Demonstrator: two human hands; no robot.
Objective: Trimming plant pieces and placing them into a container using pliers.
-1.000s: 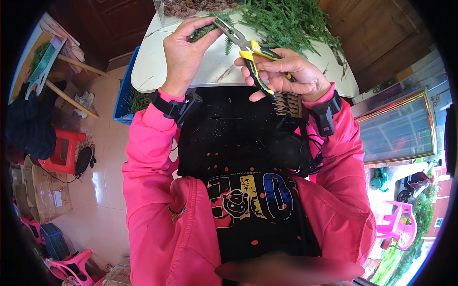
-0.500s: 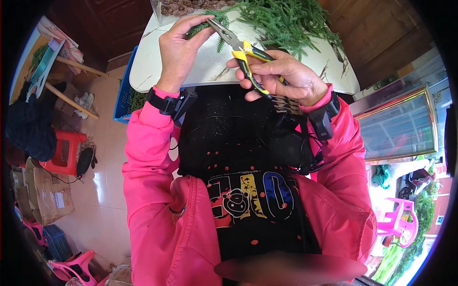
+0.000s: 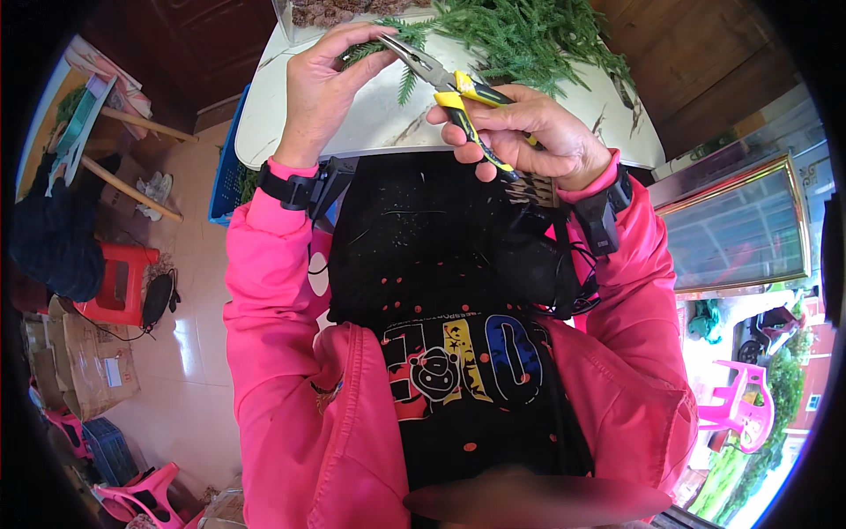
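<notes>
My left hand (image 3: 328,86) is raised over the white marbled table (image 3: 295,106), thumb and fingers closed on a green artificial pine sprig (image 3: 407,85) that trails out behind the fingertips. In my right hand (image 3: 545,132) are long-nose pliers (image 3: 421,62) with yellow and black handles. Their handles are spread apart between my fingers and palm. The metal jaws point up and left, with the tips at my left fingertips. Whether the jaws grip anything there is too small to tell.
More green pine branches (image 3: 529,44) are heaped on the table's far right, with brown pine cones (image 3: 344,11) in a clear box at the back. A blue crate (image 3: 231,167) stands at the table's left. Farther left, a person in dark clothing (image 3: 57,242) is beside a red stool (image 3: 119,282).
Both hands keep their holds, with only a slight shift. The pliers have tilted a little, their tips still at my left fingertips. The person at the left has shifted.
</notes>
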